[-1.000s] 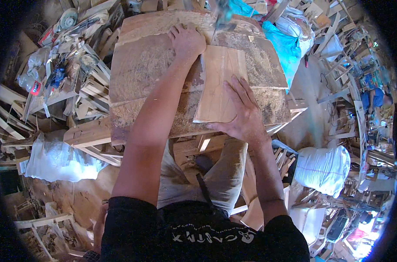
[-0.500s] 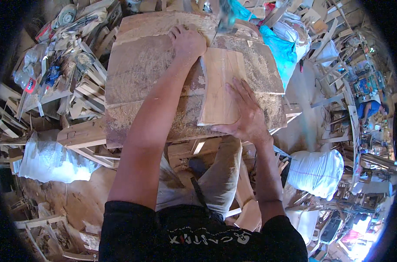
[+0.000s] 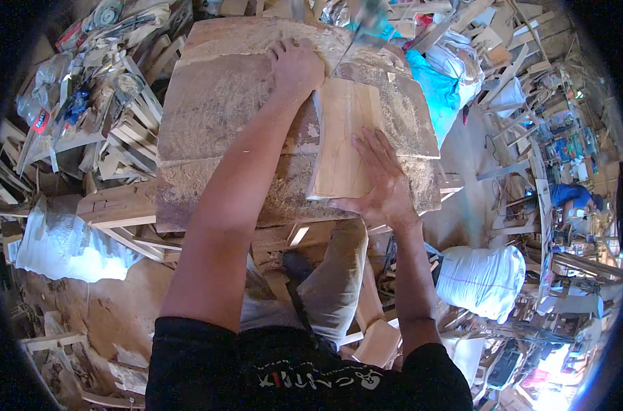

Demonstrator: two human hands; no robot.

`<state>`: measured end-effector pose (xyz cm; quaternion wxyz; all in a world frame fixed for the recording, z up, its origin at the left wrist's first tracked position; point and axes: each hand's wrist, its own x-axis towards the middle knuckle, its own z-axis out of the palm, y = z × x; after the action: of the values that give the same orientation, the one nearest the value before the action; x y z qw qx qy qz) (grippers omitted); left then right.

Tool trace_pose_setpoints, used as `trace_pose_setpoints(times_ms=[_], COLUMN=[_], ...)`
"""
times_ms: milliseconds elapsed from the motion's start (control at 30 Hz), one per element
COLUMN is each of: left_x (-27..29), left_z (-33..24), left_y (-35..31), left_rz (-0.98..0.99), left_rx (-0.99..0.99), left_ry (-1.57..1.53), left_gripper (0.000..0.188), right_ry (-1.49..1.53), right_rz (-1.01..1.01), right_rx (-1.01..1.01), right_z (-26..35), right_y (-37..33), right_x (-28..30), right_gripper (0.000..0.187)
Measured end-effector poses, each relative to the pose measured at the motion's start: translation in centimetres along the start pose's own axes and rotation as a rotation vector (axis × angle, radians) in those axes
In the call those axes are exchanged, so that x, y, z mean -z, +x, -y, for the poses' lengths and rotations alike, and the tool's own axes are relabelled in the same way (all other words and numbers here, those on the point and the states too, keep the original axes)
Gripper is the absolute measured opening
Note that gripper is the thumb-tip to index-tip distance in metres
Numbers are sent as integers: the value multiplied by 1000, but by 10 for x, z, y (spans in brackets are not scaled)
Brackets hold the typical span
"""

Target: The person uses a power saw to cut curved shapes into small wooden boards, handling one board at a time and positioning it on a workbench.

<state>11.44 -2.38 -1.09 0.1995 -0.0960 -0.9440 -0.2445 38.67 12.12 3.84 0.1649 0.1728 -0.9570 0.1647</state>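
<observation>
A pale wooden board [image 3: 347,140] with a curved left edge lies flat on a dusty work table [image 3: 208,103]. At its far end a thin saw blade [image 3: 338,61] stands up from the table, right by the board's far left corner. My right hand [image 3: 385,181] grips the board's near right part, fingers spread over its top and thumb along the near end. Just left of the blade, my left hand [image 3: 297,68] rests on the table with its fingers apart, its wrist side close to the board's corner. Whether anything lies beneath that palm is hidden.
Piled wood offcuts [image 3: 136,137] crowd the left side. A turquoise bag [image 3: 434,85] hangs at the table's far right, and a stuffed white sack [image 3: 481,281] stands at lower right. Wooden frame parts [image 3: 119,205] jut out at left. Another person [image 3: 573,198] is bent over at far right.
The whole view has shifted slightly. Both hands and the board stay in nearly the same place on the table.
</observation>
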Motion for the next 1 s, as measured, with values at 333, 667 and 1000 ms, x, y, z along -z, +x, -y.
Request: trace_pose_setpoints(times_ms=[333, 667, 1000], left_x=[-1, 1, 7], left_z=[-2, -1, -4], left_y=[5, 5, 11], left_rz=[28, -52, 68], left_rx=[33, -5, 33], left_ry=[40, -56, -4], left_gripper=[53, 50, 49], right_ry=[9, 33, -11], right_rz=[-34, -62, -28], right_rx=[28, 36, 34], right_z=[2, -3, -12], right_y=[6, 8, 6], right_x=[0, 0, -5], right_gripper=[107, 105, 116])
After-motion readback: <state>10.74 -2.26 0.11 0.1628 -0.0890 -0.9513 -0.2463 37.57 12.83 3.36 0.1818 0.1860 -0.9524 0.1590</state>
